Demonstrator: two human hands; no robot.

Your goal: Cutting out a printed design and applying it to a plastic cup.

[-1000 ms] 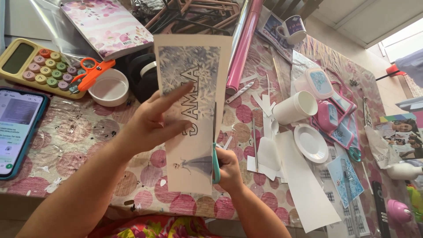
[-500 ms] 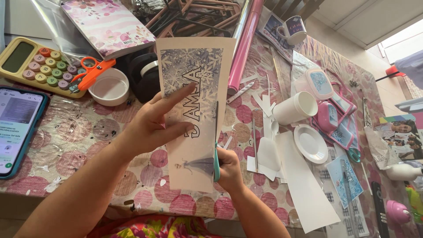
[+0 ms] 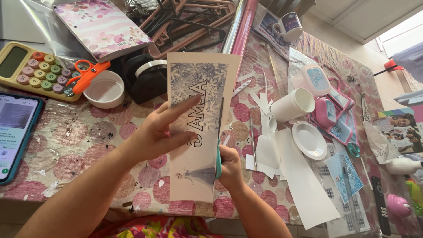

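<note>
Lighting: bright, even daylight, strongest at the upper right, where the window (image 3: 398,33) area is overexposed. Shadows: soft, short, falling beneath the forearms. Glare: sheen on the clear plastic sheet (image 3: 42,26) and the pink foil roll (image 3: 242,31). Focus: sharp centre; slight softness and wide-angle bending toward the edges.

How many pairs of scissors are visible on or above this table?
2. Orange-handled scissors lie on the yellow calculator; teal-handled scissors in the right hand cut the long printed paper strip. Clutter may hide others.
</note>
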